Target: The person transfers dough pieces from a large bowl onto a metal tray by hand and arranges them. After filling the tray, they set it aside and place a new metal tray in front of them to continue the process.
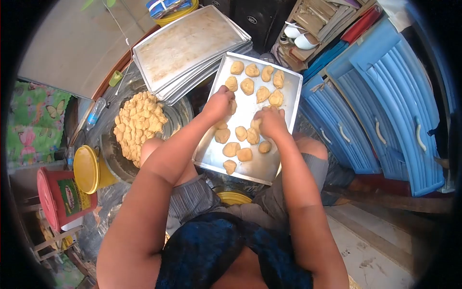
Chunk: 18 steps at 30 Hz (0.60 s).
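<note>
Dough pieces (pixel 247 86) on the metal tray (pixel 262 168) at centre frame may stick together if the left hand (pixel 220 102) and right hand (pixel 272 121), both curled, grip indeterminable, push neighbours into contact.

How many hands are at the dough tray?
2: left hand over the left edge of the tray, right hand toward its right side, both beside dough pieces. None seems hidden.

left arm (pixel 166 161) and right arm (pixel 301 180) outstretched — left hand (pixel 219 103) slightly farther out than right hand (pixel 273 121) — backs upward
</note>
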Motion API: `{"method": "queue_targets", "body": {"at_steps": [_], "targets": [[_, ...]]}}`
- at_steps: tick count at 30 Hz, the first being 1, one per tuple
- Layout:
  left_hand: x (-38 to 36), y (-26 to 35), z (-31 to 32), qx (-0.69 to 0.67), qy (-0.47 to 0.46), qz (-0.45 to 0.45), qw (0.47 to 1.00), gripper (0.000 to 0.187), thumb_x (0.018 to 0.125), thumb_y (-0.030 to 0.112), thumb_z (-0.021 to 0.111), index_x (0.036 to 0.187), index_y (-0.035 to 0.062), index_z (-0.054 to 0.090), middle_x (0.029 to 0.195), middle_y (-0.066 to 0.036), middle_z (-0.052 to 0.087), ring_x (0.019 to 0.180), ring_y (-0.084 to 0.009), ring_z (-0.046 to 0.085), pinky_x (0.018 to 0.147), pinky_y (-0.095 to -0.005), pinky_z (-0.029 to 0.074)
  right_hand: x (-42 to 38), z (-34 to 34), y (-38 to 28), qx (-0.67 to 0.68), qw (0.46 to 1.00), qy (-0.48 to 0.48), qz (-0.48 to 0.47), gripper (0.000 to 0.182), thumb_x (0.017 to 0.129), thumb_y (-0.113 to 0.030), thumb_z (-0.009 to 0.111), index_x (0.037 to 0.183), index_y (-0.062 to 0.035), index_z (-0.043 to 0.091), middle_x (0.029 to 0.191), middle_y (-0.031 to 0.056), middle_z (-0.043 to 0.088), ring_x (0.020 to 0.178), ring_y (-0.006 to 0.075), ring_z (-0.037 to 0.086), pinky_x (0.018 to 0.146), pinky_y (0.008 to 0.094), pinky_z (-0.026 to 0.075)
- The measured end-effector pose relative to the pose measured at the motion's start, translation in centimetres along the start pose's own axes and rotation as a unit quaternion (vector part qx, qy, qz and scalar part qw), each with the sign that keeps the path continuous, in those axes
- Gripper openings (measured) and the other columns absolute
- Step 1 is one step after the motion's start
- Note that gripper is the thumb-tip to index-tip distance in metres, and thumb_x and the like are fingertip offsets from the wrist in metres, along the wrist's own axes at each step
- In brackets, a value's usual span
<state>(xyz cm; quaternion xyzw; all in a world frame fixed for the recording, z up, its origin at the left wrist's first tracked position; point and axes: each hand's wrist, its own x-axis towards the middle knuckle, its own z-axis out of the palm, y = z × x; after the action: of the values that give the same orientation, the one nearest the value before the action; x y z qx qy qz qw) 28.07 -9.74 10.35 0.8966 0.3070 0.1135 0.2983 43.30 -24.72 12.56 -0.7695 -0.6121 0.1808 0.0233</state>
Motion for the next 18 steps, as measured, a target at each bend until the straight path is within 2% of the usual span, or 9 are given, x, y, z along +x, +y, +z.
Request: {"method": "queue_targets", "body": {"at_steps": [3,6,8,10,11,13,14,16,18], "targets": [[0.3,0.7,-0.2,0.008,0.026,-0.027,0.999,0.031,0.071,0.007,0.06,0.101,0.002,0.054,0.103,-0.019,0.053,0.092,-0.0362,0.056,0.081,-0.0393,0.046,1.9,0.7,0.9,0.071,0.985,0.154,0.022,0.028,0.073,0.002,0.05,0.087,-0.0141,0.069,0.093,0.0078,0.061,0.091,0.0258,0.056,0.083,0.0374,0.038],[0.4,1.3,-0.5,-0.004,0.004,-0.067,0.998,0.031,0.07,0.007,0.064,0.099,0.0007,0.054,0.101,-0.02,0.052,0.092,-0.036,0.055,0.081,-0.0385,0.046,2.6,1.6,2.0,0.15,0.976,0.155,0.019,0.026,0.073,0.002,0.05,0.083,-0.0116,0.069,0.092,0.0103,0.061,0.092,0.0296,0.056,0.08,0.0401,0.043],[0.5,1.2,0.0,-0.021,-0.02,-0.08,0.996,0.032,0.069,0.007,0.065,0.098,0.0003,0.053,0.099,-0.02,0.052,0.092,-0.0354,0.056,0.081,-0.0381,0.047,2.3,1.1,1.7,0.137,0.98,0.144,0.022,0.026,0.073,0.003,0.05,0.087,-0.01,0.067,0.093,0.0124,0.06,0.094,0.0317,0.056,0.08,0.0414,0.045],[0.7,1.2,0.7,-0.099,0.06,-0.046,0.992,0.028,0.069,0.005,0.065,0.095,0.0004,0.054,0.098,-0.019,0.052,0.091,-0.0336,0.056,0.079,-0.0368,0.047,1.9,-0.2,0.7,0.097,0.983,0.151,0.024,0.025,0.068,0.0,0.058,0.091,-0.0083,0.066,0.097,0.015,0.058,0.092,0.0349,0.056,0.082,0.0392,0.045],[0.8,1.1,0.8,-0.1,0.059,-0.047,0.992,0.028,0.069,0.005,0.065,0.095,0.0004,0.054,0.098,-0.019,0.052,0.091,-0.0336,0.056,0.079,-0.0368,0.047,1.6,-0.8,0.5,0.097,0.984,0.15,0.025,0.025,0.068,0.0,0.058,0.091,-0.0083,0.066,0.097,0.015,0.058,0.092,0.0349,0.056,0.082,0.0392,0.045],[1.0,0.7,1.2,-0.058,0.002,0.002,0.998,0.022,0.07,0.003,0.064,0.09,-0.0007,0.056,0.094,-0.018,0.054,0.086,-0.0316,0.057,0.076,-0.036,0.047,0.9,-1.5,0.1,0.183,0.983,0.031,-0.009,0.03,0.067,-0.005,0.062,0.097,-0.0079,0.062,0.099,0.0164,0.058,0.092,0.0345,0.056,0.081,0.0384,0.045],[1.1,0.6,1.5,-0.059,0.001,0.002,0.998,0.022,0.07,0.003,0.064,0.09,-0.0007,0.056,0.094,-0.018,0.054,0.086,-0.0316,0.057,0.076,-0.036,0.047,0.8,-1.0,0.2,0.183,0.983,0.029,-0.008,0.03,0.067,-0.005,0.062,0.097,-0.0079,0.062,0.099,0.0164,0.058,0.092,0.0345,0.056,0.081,0.0384,0.045],[1.1,0.5,1.9,-0.099,-0.002,0.027,0.995,0.018,0.071,0.003,0.064,0.088,-0.0014,0.06,0.089,-0.017,0.058,0.082,-0.0306,0.059,0.074,-0.0358,0.048,0.3,0.0,0.1,0.188,0.973,-0.128,-0.046,0.032,0.066,-0.01,0.066,0.097,-0.0083,0.059,0.101,0.0158,0.06,0.097,0.0323,0.057,0.081,0.0399,0.045],[1.0,0.6,2.3,-0.096,-0.007,0.039,0.995,0.019,0.071,0.003,0.064,0.088,-0.0016,0.061,0.086,-0.017,0.059,0.08,-0.0304,0.06,0.073,-0.0358,0.048,0.2,0.4,-0.3,0.15,0.976,-0.158,-0.017,0.037,0.065,-0.012,0.068,0.1,-0.0085,0.058,0.102,0.0151,0.061,0.096,0.0313,0.058,0.08,0.0392,0.046]]}}
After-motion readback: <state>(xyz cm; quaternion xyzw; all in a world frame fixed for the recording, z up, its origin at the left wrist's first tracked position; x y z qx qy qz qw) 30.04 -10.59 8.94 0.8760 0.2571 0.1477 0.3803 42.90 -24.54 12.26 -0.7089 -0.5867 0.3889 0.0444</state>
